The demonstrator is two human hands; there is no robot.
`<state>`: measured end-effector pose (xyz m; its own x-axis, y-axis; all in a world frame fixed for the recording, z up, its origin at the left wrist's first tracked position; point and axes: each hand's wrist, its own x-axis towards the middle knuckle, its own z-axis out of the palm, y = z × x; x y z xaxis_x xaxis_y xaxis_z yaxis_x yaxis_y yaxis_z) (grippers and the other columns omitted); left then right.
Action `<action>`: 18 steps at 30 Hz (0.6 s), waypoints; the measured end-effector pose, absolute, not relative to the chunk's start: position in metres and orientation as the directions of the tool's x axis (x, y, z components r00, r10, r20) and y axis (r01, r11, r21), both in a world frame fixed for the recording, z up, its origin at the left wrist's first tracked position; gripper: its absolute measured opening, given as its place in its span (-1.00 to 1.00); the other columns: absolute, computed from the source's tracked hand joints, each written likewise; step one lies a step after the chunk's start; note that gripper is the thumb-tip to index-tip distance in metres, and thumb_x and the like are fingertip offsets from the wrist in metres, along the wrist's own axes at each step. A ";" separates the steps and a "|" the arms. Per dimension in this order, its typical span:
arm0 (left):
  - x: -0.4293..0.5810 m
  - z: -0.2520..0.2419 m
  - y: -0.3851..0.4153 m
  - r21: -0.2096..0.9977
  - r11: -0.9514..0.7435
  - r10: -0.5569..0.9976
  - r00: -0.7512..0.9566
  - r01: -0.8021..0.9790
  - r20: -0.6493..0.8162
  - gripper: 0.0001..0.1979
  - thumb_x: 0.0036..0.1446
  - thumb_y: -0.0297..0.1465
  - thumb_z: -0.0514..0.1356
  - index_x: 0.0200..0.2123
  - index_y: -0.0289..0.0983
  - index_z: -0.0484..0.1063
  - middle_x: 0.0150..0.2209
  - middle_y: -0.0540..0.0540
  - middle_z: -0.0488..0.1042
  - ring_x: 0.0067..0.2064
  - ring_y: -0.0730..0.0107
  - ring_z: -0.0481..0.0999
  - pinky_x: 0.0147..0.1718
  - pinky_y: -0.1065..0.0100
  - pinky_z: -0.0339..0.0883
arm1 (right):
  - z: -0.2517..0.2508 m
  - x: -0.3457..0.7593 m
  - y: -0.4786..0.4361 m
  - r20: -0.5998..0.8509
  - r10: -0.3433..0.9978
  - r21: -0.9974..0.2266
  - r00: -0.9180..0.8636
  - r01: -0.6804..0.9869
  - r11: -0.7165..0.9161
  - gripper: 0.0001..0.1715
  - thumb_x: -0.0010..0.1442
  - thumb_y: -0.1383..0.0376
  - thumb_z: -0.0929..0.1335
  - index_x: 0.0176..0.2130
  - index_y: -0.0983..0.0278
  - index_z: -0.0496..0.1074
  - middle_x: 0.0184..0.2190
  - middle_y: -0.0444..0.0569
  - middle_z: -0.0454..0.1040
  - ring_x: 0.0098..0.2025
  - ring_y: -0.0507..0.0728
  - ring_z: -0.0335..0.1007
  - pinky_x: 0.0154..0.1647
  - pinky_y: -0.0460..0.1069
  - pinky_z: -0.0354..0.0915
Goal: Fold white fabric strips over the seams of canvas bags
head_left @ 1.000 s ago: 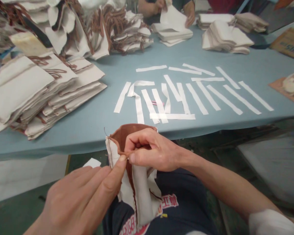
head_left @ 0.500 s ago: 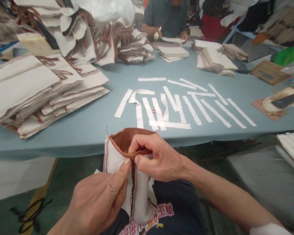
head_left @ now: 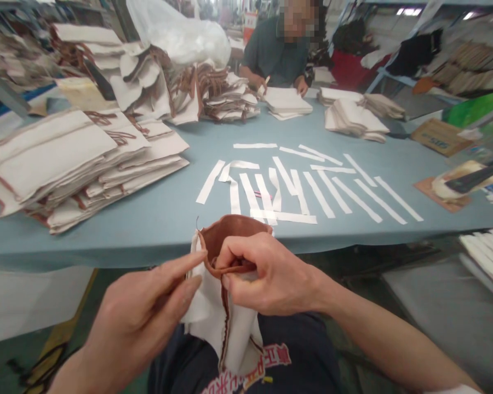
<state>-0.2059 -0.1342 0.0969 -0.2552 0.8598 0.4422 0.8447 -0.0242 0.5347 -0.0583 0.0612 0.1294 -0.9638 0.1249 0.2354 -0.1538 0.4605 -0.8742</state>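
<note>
I hold a small white fabric pouch (head_left: 234,334) with a brown lining and brown trim over my lap, below the table's front edge. My right hand (head_left: 267,273) is closed on the pouch's brown rim, thumb outside and fingers curled into the mouth. My left hand (head_left: 148,312) pinches the pouch's left white edge between thumb and fingers. The pouch's mouth gapes upward, and its lower part hangs down over my dark shirt.
On the blue table (head_left: 156,213) lie several white strips (head_left: 308,186), tall stacks of white pouches (head_left: 66,158) at left and more piles (head_left: 213,93) behind. A person (head_left: 283,54) works across the table at flat stacks (head_left: 287,101). Boxes (head_left: 439,137) sit at right.
The camera has tilted upward, showing more of the far room. My left hand's fingers have shifted from beside the brown seam to the pouch's left edge. My right hand keeps its grip on the rim.
</note>
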 end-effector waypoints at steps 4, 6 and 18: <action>-0.223 0.131 -0.119 0.676 -0.101 0.971 -0.075 0.730 0.225 -0.61 0.62 -0.26 -0.04 -0.10 -0.20 0.56 -0.29 0.05 0.65 -0.34 0.46 0.63 -0.34 0.51 0.40 | 0.138 -0.058 0.057 0.366 0.016 -0.655 -0.930 -0.245 0.715 -0.88 0.19 0.46 0.34 -0.30 0.26 0.44 -0.43 -0.17 0.53 -0.43 0.00 0.35 -0.36 -0.06 0.11; -0.225 0.142 -0.113 0.646 -0.113 0.983 -0.011 0.755 0.185 -0.56 0.62 -0.25 -0.05 -0.28 -0.20 0.49 -0.39 0.07 0.56 -0.42 0.49 0.52 -0.42 0.47 0.29 | 0.142 -0.056 0.058 0.358 -0.020 -0.540 -0.933 -0.225 0.811 -0.89 0.29 0.42 0.35 -0.27 0.26 0.48 -0.41 -0.12 0.57 -0.40 0.05 0.39 -0.34 -0.02 0.10; -0.219 0.119 -0.116 0.446 -0.137 0.977 0.045 0.885 0.210 -0.69 0.62 -0.35 0.00 -0.10 -0.28 0.51 -0.49 0.13 0.43 -0.59 0.53 0.40 -0.55 0.40 0.12 | 0.118 -0.052 0.071 0.287 0.059 -0.671 -0.956 -0.157 0.724 -0.84 0.44 0.34 0.41 -0.14 0.31 0.64 -0.32 -0.07 0.68 -0.31 0.05 0.52 -0.26 -0.05 0.20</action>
<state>-0.2187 -0.1159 0.1186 0.0454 0.9766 0.2100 0.8847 -0.1370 0.4455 -0.0519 0.0713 0.1180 -0.9560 0.0592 0.2873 -0.1569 0.7243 -0.6713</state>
